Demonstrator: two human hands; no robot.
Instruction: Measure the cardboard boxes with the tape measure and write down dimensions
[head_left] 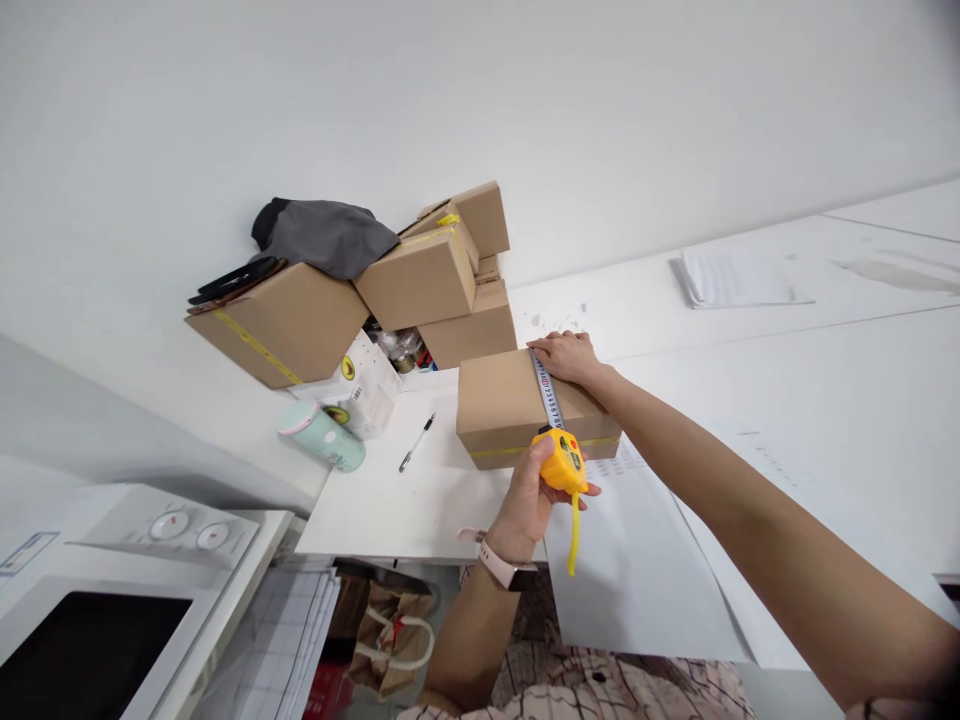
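Observation:
My left hand point(529, 495) grips the yellow case of a tape measure point(562, 460) at the near side of a closed cardboard box point(495, 390). The silver blade runs out across the box's top to its far edge. A yellow strap hangs from the case. At that far edge my right hand point(566, 357) holds the end of the blade, its fingers bent over the box; the fingertips are partly hidden. Yellow tape runs along the near side of the box, which rests on a white table point(442, 515).
Several cardboard boxes point(420, 285) are stacked at the back left, with a dark grey cloth point(322, 235) on top. A mint bottle point(322, 437) and a pen point(417, 443) lie left of the box. Paper sheets point(630, 570) are on the right. A microwave point(112, 600) stands at lower left.

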